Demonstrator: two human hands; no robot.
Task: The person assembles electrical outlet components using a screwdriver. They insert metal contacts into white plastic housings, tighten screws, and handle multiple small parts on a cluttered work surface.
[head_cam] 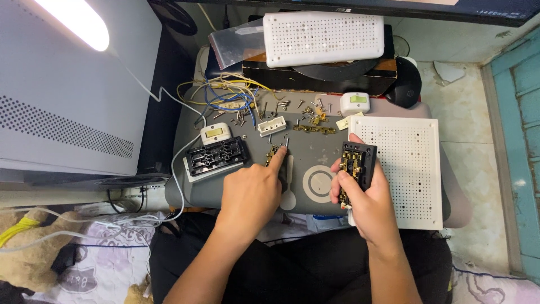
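Now | right hand [368,197] grips black switch block [356,164], long axis upright | left hand [251,191] fingers brass contact [274,153].

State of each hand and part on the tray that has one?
left hand: index finger pressing small brass parts on the grey tray
right hand: gripping black switch block, brass contacts fitted, facing up
second black switch block: lying on tray, untouched
perforated white board: flat beside right hand
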